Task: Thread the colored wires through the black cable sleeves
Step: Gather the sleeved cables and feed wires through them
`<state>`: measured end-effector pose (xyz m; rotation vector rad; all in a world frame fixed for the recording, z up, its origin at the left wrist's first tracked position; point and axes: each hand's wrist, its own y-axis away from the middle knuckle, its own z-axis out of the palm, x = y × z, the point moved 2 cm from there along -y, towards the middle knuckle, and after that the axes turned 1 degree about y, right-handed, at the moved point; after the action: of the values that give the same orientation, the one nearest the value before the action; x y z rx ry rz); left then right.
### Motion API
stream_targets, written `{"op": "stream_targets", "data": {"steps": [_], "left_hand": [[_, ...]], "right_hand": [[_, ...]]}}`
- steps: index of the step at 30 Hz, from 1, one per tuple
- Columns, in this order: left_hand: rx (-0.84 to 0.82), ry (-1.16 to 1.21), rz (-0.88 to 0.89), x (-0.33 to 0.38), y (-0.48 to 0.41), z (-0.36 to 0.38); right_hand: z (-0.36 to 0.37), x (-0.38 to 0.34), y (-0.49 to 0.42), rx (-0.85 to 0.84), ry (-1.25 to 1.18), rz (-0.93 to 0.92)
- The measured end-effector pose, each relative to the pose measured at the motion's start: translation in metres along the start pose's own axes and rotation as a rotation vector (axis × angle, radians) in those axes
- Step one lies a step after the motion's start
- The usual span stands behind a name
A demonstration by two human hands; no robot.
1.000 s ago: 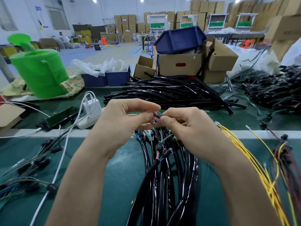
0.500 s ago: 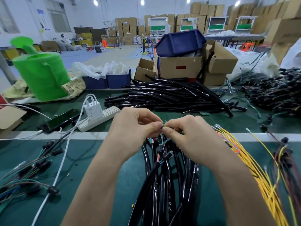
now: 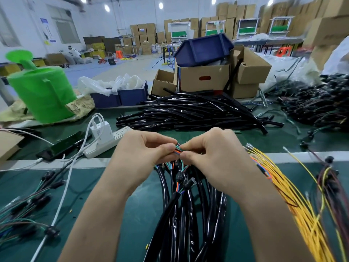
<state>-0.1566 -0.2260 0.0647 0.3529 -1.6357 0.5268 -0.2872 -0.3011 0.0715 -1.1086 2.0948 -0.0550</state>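
Over black sleeves, left hand and right hand — fingers pinching colored wires; blue bin atop box.

Just left of the grip, a white power strip lies on the green tabletop, and a white charger stands on it. A black phone lies further left. Far left and beyond stands a green watering can. Behind the grip, cardboard boxes carry an upturned blue bin. Left of these boxes sit two dark-blue containers with plastic bags.
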Motion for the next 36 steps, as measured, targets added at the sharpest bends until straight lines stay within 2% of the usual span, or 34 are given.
{"op": "stream_targets", "data": {"steps": [6,10,13,15,17,20,23,27,32,36], "left_hand": [[0.036,-0.068,0.029,-0.012,-0.003,0.015],[-0.081,0.024,0.001,-0.012,-0.017,0.033],[-0.081,-0.249,0.023,-0.025,-0.073,0.063],[-0.082,-0.474,0.04,-0.037,-0.124,0.088],[-0.157,-0.689,-0.004,-0.053,-0.164,0.114],[-0.219,-0.824,-0.108,-0.081,-0.199,0.139],[-0.189,-0.839,-0.144,-0.094,-0.22,0.155],[-0.104,-0.683,-0.251,-0.099,-0.233,0.17],[-0.009,-0.814,-0.166,-0.103,-0.238,0.177],[-0.097,-0.971,-0.092,-0.105,-0.232,0.183]], "right_hand": [[0.002,0.01,0.0,-0.034,0.011,0.017],[-0.02,0.034,0.0,-0.012,-0.108,0.224],[-0.039,0.057,0.014,-0.01,-0.156,0.429],[-0.057,0.07,0.027,0.054,-0.209,0.491],[-0.074,0.076,0.037,0.129,-0.258,0.498],[-0.086,0.075,0.039,0.193,-0.346,0.462],[-0.084,0.071,0.034,0.179,-0.372,0.452],[-0.081,0.073,0.032,0.172,-0.36,0.473],[-0.079,0.07,0.027,0.164,-0.413,0.474],[-0.076,0.069,0.025,0.152,-0.442,0.461]]}}
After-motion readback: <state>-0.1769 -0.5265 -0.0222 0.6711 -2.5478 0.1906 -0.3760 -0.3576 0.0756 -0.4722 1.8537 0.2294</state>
